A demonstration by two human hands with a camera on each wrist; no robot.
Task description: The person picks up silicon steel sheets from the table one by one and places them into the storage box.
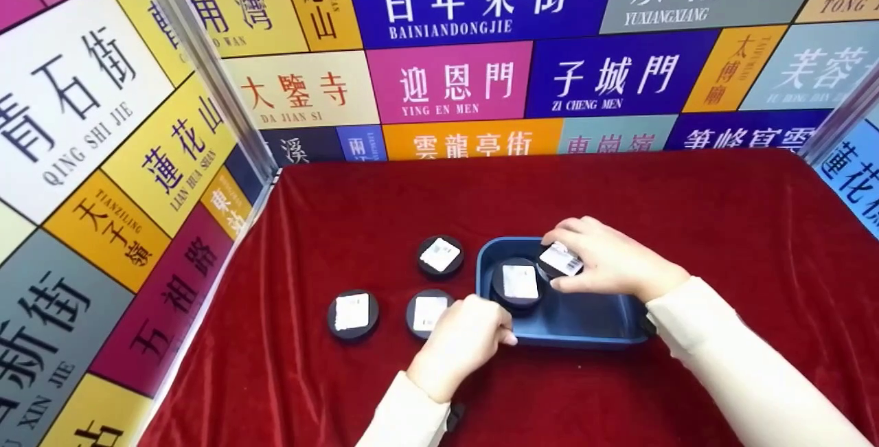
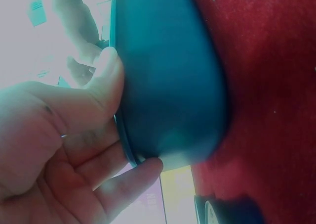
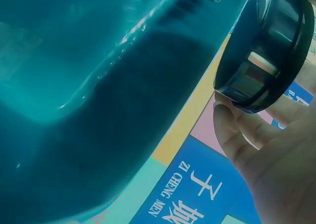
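Observation:
On the red cloth lies a blue rectangular tray (image 1: 584, 342). My left hand (image 1: 467, 337) grips its near left rim, thumb on one side and fingers on the other, as the left wrist view shows on the tray wall (image 2: 168, 75). With fingers and thumb my right hand (image 1: 611, 258) holds a round black-lidded jar (image 1: 562, 261) by its side, label up, at the tray's far side. That jar (image 3: 266, 56) has a shiny dark cylindrical body in the right wrist view. Another labelled jar (image 1: 518, 283) sits in the tray's left part, right beside the held one.
Left of the tray, three similar jars stand on the cloth: one at the back (image 1: 439, 257), one partly behind my left hand (image 1: 427, 310), one farthest left (image 1: 352, 314). Walls of coloured street-sign panels (image 1: 446, 83) rise behind and beside the red cloth (image 1: 316, 392).

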